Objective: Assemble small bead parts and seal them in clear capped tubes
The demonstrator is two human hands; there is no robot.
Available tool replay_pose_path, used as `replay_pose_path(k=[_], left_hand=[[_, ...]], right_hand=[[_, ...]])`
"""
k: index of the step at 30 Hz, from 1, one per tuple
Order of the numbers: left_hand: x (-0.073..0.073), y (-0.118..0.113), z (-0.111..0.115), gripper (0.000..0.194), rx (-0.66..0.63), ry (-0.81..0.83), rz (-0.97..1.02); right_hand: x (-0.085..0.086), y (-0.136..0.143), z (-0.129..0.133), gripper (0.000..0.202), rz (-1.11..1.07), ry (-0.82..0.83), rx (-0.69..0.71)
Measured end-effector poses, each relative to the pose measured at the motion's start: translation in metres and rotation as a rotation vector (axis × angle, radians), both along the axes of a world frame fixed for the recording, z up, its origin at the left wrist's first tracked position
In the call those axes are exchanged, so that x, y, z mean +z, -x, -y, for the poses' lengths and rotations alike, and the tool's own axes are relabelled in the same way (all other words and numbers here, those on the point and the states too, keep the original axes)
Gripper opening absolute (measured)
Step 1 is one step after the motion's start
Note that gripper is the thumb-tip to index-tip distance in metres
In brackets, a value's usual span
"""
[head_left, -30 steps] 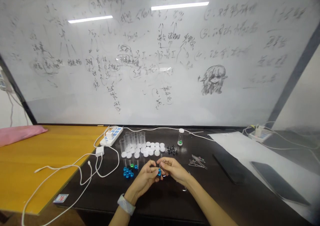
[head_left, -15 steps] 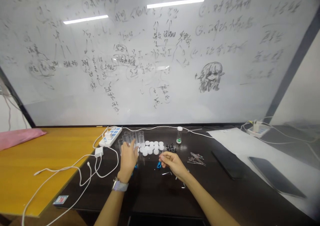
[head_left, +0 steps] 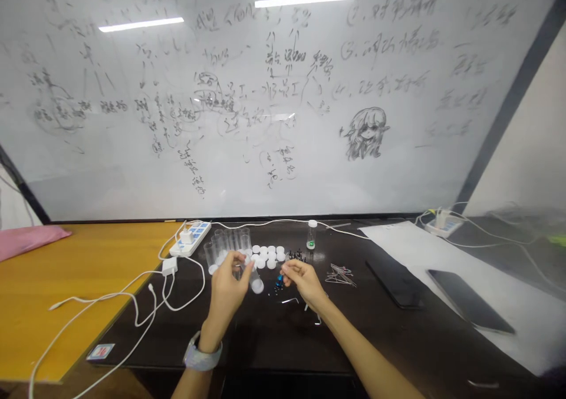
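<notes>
A clear plastic tube point(head_left: 254, 276) slants down from my left hand point(head_left: 230, 278), whose thumb and fingers are closed around its upper part. The tube's round whitish end points toward me. My right hand point(head_left: 298, 275) pinches a small blue part point(head_left: 279, 280) that hangs below the fingertips; its exact kind is too small to tell. Behind my left hand stand several clear tubes point(head_left: 220, 243). White round caps point(head_left: 268, 254) lie grouped between and beyond the two hands. Small black pieces point(head_left: 296, 256) sit just behind my right hand.
A capped tube with something green inside point(head_left: 312, 237) stands at the back. Thin metal wires or pins point(head_left: 341, 275), an L-shaped hex key point(head_left: 290, 300) and two dark phone-like slabs point(head_left: 393, 284) lie rightward. A power strip point(head_left: 191, 240) and white cables point(head_left: 137, 296) occupy the left.
My left hand has come away from the standing tubes, bringing one tube toward me and right. My right hand rose slightly with the blue part. The view shifted a little.
</notes>
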State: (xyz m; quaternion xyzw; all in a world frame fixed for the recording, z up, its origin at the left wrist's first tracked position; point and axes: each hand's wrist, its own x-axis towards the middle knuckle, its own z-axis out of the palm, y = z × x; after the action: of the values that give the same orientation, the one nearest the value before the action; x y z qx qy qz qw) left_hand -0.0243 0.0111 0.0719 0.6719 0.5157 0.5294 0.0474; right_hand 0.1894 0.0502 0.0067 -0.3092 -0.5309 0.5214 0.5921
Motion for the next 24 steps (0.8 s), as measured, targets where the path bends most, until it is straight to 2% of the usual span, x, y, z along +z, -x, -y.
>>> replay_pose_path(k=[3,8,13,18,24], left_hand=[[-0.012,-0.011,0.006,0.023,-0.107,0.078,0.051],[-0.037,-0.017,0.002,0.034,-0.138,0.143,0.133],[-0.059,-0.023,-0.002,0.036,-0.308,0.228,0.154],[-0.059,-0.031,0.001,0.041,-0.343,0.181,0.182],[-0.052,-0.028,0.007,0.043,-0.280,0.132,0.136]], right_hand=[[-0.001,-0.001,-0.001,0.035,-0.036,-0.009,-0.033],[0.001,-0.001,0.001,0.037,-0.091,-0.017,-0.041],[0.002,-0.002,0.002,0.037,-0.148,-0.023,-0.097],[-0.001,-0.004,-0.001,0.037,-0.138,-0.029,-0.132],[-0.002,-0.002,0.000,0.042,-0.021,-0.045,-0.127]])
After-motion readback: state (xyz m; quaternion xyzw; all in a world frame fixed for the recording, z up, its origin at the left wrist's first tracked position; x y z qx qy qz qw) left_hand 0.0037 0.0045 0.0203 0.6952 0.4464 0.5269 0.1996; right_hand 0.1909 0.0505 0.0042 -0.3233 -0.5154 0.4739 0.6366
